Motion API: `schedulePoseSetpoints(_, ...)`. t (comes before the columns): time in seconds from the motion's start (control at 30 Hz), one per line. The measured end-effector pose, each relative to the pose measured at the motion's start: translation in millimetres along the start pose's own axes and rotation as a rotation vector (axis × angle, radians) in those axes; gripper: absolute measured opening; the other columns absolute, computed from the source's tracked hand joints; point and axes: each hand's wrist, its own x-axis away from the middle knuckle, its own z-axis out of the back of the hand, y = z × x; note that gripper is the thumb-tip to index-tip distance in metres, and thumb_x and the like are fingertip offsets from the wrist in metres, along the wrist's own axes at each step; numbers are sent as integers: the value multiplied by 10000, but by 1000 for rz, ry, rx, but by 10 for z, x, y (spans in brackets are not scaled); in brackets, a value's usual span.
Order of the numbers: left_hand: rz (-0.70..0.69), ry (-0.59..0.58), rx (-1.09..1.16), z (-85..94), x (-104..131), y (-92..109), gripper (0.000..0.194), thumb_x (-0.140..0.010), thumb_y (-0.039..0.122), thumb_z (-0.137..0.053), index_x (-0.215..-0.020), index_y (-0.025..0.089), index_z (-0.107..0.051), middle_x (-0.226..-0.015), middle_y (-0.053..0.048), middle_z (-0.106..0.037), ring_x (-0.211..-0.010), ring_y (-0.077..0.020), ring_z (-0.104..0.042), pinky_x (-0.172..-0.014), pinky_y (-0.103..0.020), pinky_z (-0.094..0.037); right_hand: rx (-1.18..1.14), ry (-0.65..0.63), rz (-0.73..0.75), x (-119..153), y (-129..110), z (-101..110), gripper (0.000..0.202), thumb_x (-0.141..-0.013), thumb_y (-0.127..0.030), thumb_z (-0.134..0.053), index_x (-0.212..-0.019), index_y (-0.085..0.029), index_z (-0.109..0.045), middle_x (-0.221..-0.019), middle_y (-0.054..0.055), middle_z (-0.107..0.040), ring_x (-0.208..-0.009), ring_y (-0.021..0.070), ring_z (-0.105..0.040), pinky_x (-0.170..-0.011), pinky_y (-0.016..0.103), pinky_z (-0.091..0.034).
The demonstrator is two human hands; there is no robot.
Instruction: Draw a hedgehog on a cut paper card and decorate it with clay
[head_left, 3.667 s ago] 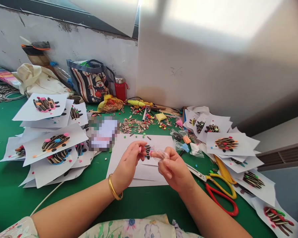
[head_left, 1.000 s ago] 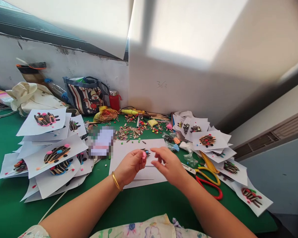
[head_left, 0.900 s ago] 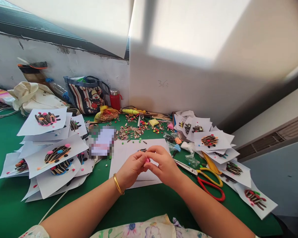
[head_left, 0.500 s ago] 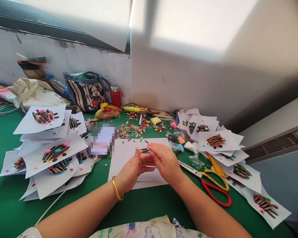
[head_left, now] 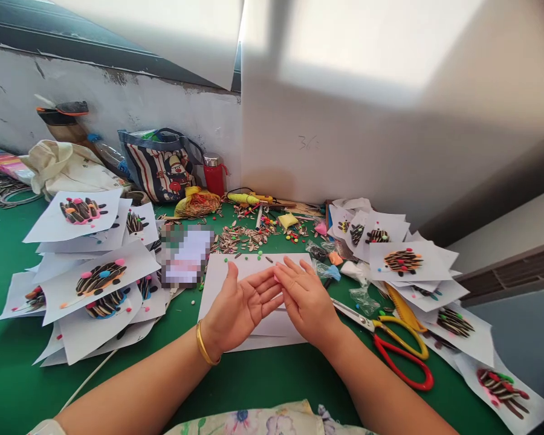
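Note:
My left hand (head_left: pixel 242 308) is open, palm up, with its thumb raised and a gold bangle at the wrist. My right hand (head_left: pixel 310 302) lies palm down with stretched fingers across the left fingertips. A tiny pink spot (head_left: pixel 276 278) shows where the fingers meet; I cannot tell whether it is clay. Both hands hover over white paper (head_left: pixel 215 308). Along its far edge lie small green balls (head_left: pixel 238 255) and a dark seed (head_left: pixel 269 259). Whatever lies on the paper behind the hands is hidden.
Stacks of seed-decorated cards stand left (head_left: pixel 95 278) and right (head_left: pixel 403 263). Scissors (head_left: pixel 403 338) lie right of the paper, a blurred phone (head_left: pixel 188 257) left. Loose seeds (head_left: pixel 236 237), bagged clay (head_left: pixel 330 272), a red bottle (head_left: pixel 214 176) and a striped bag (head_left: pixel 156 166) are behind.
My left hand has turned its palm up and spread its thumb away. My right hand has flattened over the left fingertips. The seed piece seen behind my fingers before is now covered.

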Motion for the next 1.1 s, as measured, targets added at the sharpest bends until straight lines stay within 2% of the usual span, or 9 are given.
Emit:
schedulePoseSetpoints(0.17, 32, -29, 60, -25, 18, 59, 864, -890, 783, -258, -1331, 116, -586, -1387, -181, -570, -1344, -257, -491, -1120, -382, -385, 58, -52, 57, 0, -83, -13, 585, -943, -228, -528, -1503, -165, -372, -1470, 131, -523, -1461, 290, -340, -1188, 586, -256)
schedulePoseSetpoints(0.3, 34, 38, 125, 13, 12, 54, 855, -894, 776, -265, -1342, 112, -564, -1420, -172, -547, -1381, -249, -453, -1151, -371, -344, -10, -161, 156, -1, -283, -23, 576, -961, -387, -522, -1485, -177, -407, -1491, 119, -499, -1442, 269, -379, -1227, 548, -194)
schedulePoseSetpoints(0.4, 94, 49, 150, 30, 6, -3, 879, -878, 796, -258, -1338, 107, -554, -1425, -184, -539, -1405, -272, -423, -1170, -412, -315, -60, -244, 249, 0, -374, -50, 721, -957, -581, -464, -1510, -128, -368, -1514, 127, -465, -1470, 252, -325, -1244, 462, -202)
schedulePoseSetpoints(0.47, 140, 2, 159, 22, 5, -25, 888, -867, 807, -272, -1346, 110, -544, -1407, -185, -554, -1397, -275, -434, -1169, -414, -318, -6, -226, 229, 0, -341, -54, 807, -937, -660, -429, -1519, -106, -348, -1541, 147, -418, -1488, 281, -277, -1244, 493, -175)
schedulePoseSetpoints(0.63, 13, -24, 200, 33, -12, 57, 907, -884, 785, -278, -1425, 82, -466, -1434, -181, -535, -1393, -228, -439, -1161, -321, -331, 133, -190, 120, -1, -216, 0, 808, -953, -648, -397, -1526, -83, -322, -1536, 198, -407, -1478, 327, -290, -1215, 621, -119)
schedulePoseSetpoints(0.77, 58, -6, 238, 74, -12, 11, 1015, -854, 827, -204, -1472, 44, -393, -1493, -212, -465, -1443, -281, -366, -1202, -412, -254, 59, -273, 290, -3, -325, -4, 823, -932, -689, -393, -1493, -87, -392, -1545, 152, -416, -1489, 268, -275, -1240, 505, -197)
schedulePoseSetpoints(0.87, 144, -88, 279, 65, 7, -62, 954, -885, 785, -262, -1491, 56, -374, -1496, -212, -462, -1439, -295, -374, -1209, -418, -224, 88, -257, 262, -6, -323, -10, 844, -924, -705, -386, -1502, -90, -378, -1555, 146, -399, -1495, 278, -258, -1238, 522, -188)
schedulePoseSetpoints(0.97, 86, -127, 302, 55, 12, -22, 886, -920, 734, -282, -1513, 79, -347, -1517, -194, -443, -1435, -265, -383, -1205, -370, -226, 163, -157, 129, -15, -253, 21, 810, -957, -662, -363, -1494, -57, -370, -1537, 193, -408, -1485, 316, -276, -1218, 611, -134)
schedulePoseSetpoints(1.1, 6, -75, 311, 87, -5, 31, 1003, -873, 801, -251, -1538, 50, -271, -1532, -207, -417, -1464, -273, -329, -1212, -393, -203, 66, -209, 257, -25, -314, 39, 757, -978, -644, -325, -1454, -65, -436, -1518, 148, -455, -1482, 246, -298, -1252, 497, -138)
